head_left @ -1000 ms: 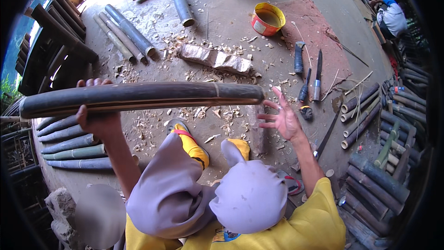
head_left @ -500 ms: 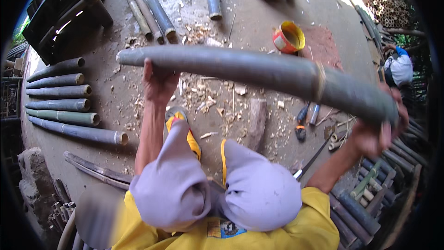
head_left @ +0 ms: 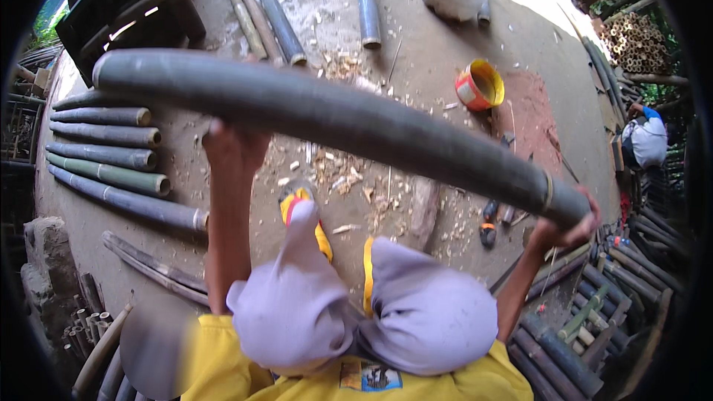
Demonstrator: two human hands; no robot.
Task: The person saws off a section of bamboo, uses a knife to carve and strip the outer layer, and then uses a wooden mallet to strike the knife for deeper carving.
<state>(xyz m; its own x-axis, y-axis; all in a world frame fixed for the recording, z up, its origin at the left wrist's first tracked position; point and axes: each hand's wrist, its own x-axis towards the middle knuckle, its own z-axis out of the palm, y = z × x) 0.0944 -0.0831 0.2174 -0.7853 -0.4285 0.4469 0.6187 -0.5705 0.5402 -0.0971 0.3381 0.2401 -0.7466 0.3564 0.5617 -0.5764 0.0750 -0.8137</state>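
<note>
Both arms up; left hand (head_left: 234, 150), right hand (head_left: 566, 229) under bamboo pole (head_left: 334, 115).

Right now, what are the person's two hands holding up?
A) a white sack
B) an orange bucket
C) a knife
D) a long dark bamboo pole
D: the left hand grips the bamboo pole near its middle and the right hand holds its end; the orange bucket sits on the ground.

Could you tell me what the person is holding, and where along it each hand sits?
A long dark bamboo pole: left hand under its middle-left stretch, right hand at its right end.
</note>
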